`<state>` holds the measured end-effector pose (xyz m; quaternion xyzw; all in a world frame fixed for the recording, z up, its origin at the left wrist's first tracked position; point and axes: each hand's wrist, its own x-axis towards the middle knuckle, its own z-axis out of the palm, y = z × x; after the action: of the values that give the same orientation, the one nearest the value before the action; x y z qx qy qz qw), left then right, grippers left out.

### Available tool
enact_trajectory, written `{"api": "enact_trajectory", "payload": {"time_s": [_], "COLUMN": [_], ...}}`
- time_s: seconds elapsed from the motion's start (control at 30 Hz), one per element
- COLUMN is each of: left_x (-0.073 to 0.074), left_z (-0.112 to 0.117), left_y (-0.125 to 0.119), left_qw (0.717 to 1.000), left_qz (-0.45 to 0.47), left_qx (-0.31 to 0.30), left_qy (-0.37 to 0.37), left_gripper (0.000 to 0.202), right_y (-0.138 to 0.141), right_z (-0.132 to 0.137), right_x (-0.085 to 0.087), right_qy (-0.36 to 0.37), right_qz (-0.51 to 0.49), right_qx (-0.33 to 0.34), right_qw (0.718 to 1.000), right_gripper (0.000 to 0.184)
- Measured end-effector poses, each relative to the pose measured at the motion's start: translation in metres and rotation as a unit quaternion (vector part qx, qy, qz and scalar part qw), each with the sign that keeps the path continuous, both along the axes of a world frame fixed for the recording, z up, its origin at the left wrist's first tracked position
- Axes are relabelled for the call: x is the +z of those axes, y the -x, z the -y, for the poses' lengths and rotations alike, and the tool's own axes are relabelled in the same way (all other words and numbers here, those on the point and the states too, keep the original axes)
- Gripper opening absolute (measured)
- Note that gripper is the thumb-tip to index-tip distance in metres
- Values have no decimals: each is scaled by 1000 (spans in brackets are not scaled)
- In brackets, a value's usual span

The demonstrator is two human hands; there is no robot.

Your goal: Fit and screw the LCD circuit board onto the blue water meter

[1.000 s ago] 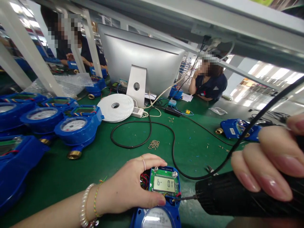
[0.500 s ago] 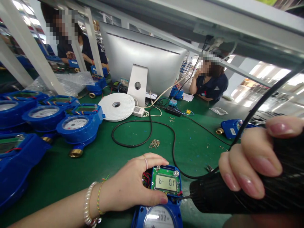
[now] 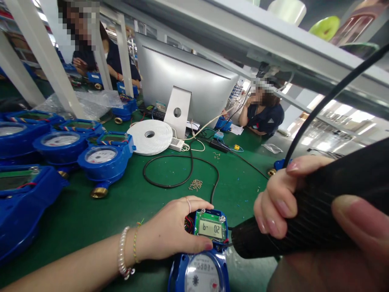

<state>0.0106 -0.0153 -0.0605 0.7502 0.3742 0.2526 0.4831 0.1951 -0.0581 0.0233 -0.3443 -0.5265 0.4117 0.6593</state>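
Observation:
My left hand (image 3: 170,229) reaches in from the lower left, thumb and fingers closed around the upper part of a blue water meter (image 3: 202,275). Beside my fingertips, the meter's open housing shows a green circuit board whose LCD display (image 3: 210,229) reads "b- 02". Red wires are bunched at the board's left edge. Wrapped in my right hand (image 3: 278,198) is a black electric screwdriver (image 3: 252,239), tilted nose-down to the left. Its thin bit meets the meter housing just below the board, near my left thumb; the exact contact is hidden.
Several blue water meters (image 3: 100,160) with brass fittings crowd the left. A small heap of screws (image 3: 196,185) lies beyond my left hand. A black cable (image 3: 165,186) loops across the green bench; a white tape roll (image 3: 150,136) and monitor (image 3: 188,65) stand behind. Two people sit opposite.
The display has gone from "b- 01" to "b- 02". My right hand and the screwdriver have shifted left, and the right thumb now shows. My left hand keeps its grip.

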Motion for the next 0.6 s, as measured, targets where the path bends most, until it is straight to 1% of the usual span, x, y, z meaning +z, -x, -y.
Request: {"api": "enact_trajectory", "payload": {"time_s": [0.07, 0.13, 0.2, 0.27, 0.33, 0.43, 0.5, 0.53, 0.6], "left_x": [0, 0, 2, 4, 2, -6, -14, -18, -26], "left_z": [0, 0, 0, -1, -1, -1, -2, -2, -2], "left_y": [0, -2, -4, -6, -5, 0, 4, 6, 9], "left_qw": [1000, 1000, 1000, 1000, 1000, 1000, 1000, 1000, 998], "left_qz": [0, -1, -1, -2, -6, 1, 7, 5, -7], "left_qx": [-2, -2, 0, -1, -4, -6, -14, -18, -22], "left_qy": [-1, -2, -7, -8, -5, -8, -16, -25, -51], "left_gripper": [57, 58, 56, 55, 54, 57, 61, 65, 76], "right_y": [4, 9, 12, 13, 11, 4, -3, -8, -21], "right_z": [0, -1, -1, 0, 1, -1, -5, -7, -10], "right_x": [4, 4, 3, 2, 4, 9, 13, 14, 12], "right_qy": [-14, -30, -39, -38, -12, 9, 9, 6, 18], "right_qz": [23, 35, 21, 12, 12, -8, -35, -43, -29], "right_qx": [12, -1, -17, 2, 33, 62, 76, 79, 64], "right_qw": [1000, 999, 999, 999, 999, 998, 997, 996, 997], "right_gripper": [32, 33, 37, 41, 45, 57, 59, 60, 61]}}
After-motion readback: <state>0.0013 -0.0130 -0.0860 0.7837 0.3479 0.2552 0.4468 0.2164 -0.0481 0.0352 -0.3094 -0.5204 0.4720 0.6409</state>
